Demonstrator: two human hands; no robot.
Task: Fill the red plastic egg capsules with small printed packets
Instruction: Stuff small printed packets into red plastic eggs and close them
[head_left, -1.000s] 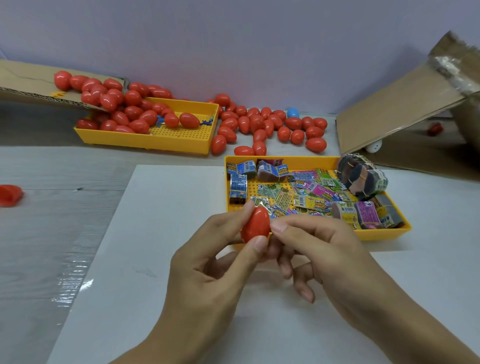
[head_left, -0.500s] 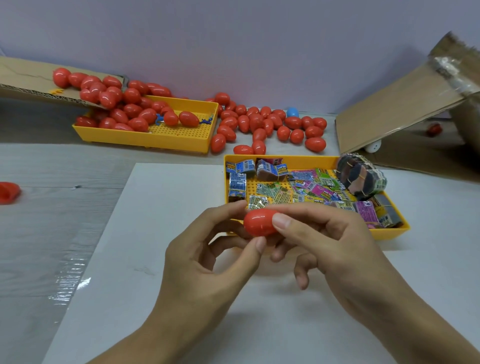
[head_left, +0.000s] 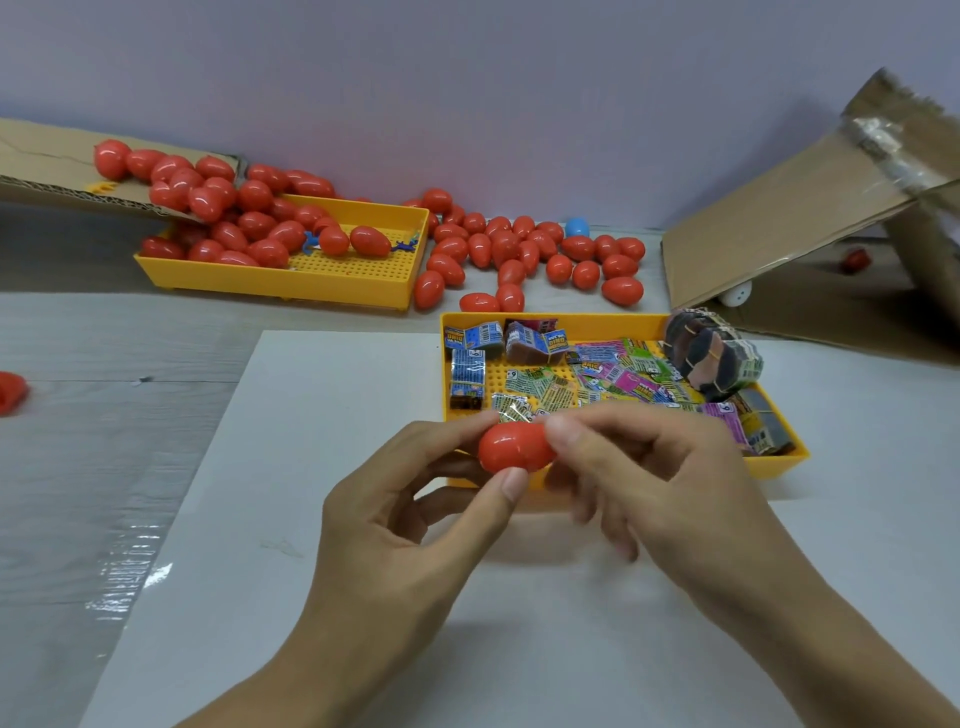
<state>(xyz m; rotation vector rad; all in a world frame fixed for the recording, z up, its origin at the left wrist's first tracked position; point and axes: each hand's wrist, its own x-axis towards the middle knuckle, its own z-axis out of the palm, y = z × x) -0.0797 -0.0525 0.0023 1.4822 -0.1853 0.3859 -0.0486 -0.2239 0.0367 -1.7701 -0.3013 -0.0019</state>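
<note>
A closed red egg capsule (head_left: 514, 446) lies sideways between both hands, just in front of the yellow packet tray (head_left: 779, 465). My left hand (head_left: 415, 525) pinches its left end between thumb and forefinger. My right hand (head_left: 644, 478) pinches its right end with the thumb on top. The tray holds several small printed packets (head_left: 613, 374) in blue, green and pink, plus a rubber-banded bundle (head_left: 711, 358) at its back right corner.
A second yellow tray (head_left: 358, 275) at the back left holds several red eggs (head_left: 260, 228); more red eggs (head_left: 519, 254) and one blue egg (head_left: 576, 227) lie loose behind the packet tray. Cardboard flaps stand at the left (head_left: 47, 166) and right (head_left: 795, 218). A red piece (head_left: 10, 392) lies at the far left edge.
The egg has turned from upright to lying sideways between my fingers. Both hands stayed in front of the packet tray, the right thumb now on the egg's right end.
</note>
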